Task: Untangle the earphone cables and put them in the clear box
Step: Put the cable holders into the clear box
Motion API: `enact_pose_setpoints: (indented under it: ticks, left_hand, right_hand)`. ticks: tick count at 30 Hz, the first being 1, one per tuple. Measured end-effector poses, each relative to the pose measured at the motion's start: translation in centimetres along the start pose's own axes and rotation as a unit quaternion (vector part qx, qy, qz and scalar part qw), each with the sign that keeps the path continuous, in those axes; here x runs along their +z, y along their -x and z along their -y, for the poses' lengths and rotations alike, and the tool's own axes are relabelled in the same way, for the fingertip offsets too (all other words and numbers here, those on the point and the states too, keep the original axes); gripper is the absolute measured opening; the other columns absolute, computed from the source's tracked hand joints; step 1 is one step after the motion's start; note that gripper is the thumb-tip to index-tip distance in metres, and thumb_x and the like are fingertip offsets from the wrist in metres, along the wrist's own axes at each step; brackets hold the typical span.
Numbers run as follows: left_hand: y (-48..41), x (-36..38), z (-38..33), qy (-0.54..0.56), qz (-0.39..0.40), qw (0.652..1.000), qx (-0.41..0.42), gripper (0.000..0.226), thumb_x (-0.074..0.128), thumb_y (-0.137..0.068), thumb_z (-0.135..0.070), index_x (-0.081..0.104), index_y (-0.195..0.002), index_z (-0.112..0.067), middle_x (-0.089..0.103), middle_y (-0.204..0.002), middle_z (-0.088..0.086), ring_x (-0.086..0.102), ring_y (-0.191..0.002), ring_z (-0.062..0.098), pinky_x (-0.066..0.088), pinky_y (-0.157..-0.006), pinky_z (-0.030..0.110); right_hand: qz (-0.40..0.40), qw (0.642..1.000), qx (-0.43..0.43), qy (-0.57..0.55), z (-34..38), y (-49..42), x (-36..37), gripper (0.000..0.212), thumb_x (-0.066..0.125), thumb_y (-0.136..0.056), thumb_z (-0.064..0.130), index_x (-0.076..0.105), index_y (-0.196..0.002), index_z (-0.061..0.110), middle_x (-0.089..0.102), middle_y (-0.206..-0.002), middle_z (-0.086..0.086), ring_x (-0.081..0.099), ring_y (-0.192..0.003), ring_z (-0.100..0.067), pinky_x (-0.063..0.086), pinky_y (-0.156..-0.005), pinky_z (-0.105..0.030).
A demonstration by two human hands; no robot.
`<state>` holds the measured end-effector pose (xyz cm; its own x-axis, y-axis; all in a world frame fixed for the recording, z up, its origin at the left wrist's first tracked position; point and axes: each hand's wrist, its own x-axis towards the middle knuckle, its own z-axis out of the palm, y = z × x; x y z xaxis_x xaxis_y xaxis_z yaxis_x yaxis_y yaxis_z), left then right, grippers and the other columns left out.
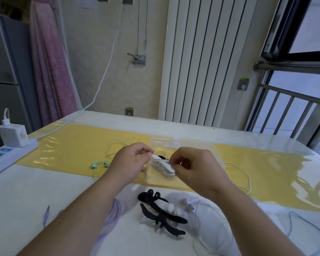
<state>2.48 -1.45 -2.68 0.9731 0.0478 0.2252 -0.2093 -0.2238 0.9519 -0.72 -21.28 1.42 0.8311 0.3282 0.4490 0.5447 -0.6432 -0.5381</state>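
A white cable bundle (163,166) is pinched at both ends by the curled fingers of the left hand (131,159) and right hand (194,167), and is held over the clear box (198,145) at mid-table. Open table (44,191) is left at near left. One green earphone pair (100,164), one black strapped bundle (161,209), one purple cable (115,213) and loose white cables (211,218) are counted, with one power strip (11,154) at the left edge.

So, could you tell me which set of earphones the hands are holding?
The white wrapped bundle, pinched between the left hand and right hand; the green earphones, black bundle and purple cable lie loose on the table.
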Motion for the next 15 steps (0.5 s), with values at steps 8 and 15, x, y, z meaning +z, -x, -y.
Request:
enact_pose_setpoints:
  ticks: [8,15]
  left_hand:
    - [0.1,0.1,0.1,0.004,0.002,1.000,0.002,0.021,0.061,-0.091,-0.016,0.073,-0.080,-0.029,0.065,-0.089,0.000,0.064,-0.088,0.017,0.060,-0.077,0.040]
    - [0.2,0.0,0.1,-0.001,0.004,1.000,0.003,0.018,0.060,-0.091,-0.017,0.072,-0.083,-0.028,0.066,-0.094,0.001,0.065,-0.092,0.018,0.061,-0.076,0.038]
  right_hand:
    - [0.385,0.912,0.125,0.064,1.6,1.0,-0.3,0.065,0.080,-0.059,0.063,0.048,-0.110,0.039,0.060,-0.105,0.017,0.062,-0.093,-0.010,0.053,-0.084,-0.037]
    - [0.324,0.924,0.076,0.187,2.0,1.3,0.7,0.050,0.073,-0.069,0.047,0.047,-0.111,0.035,0.060,-0.104,0.010,0.058,-0.087,-0.015,0.052,-0.072,-0.033]
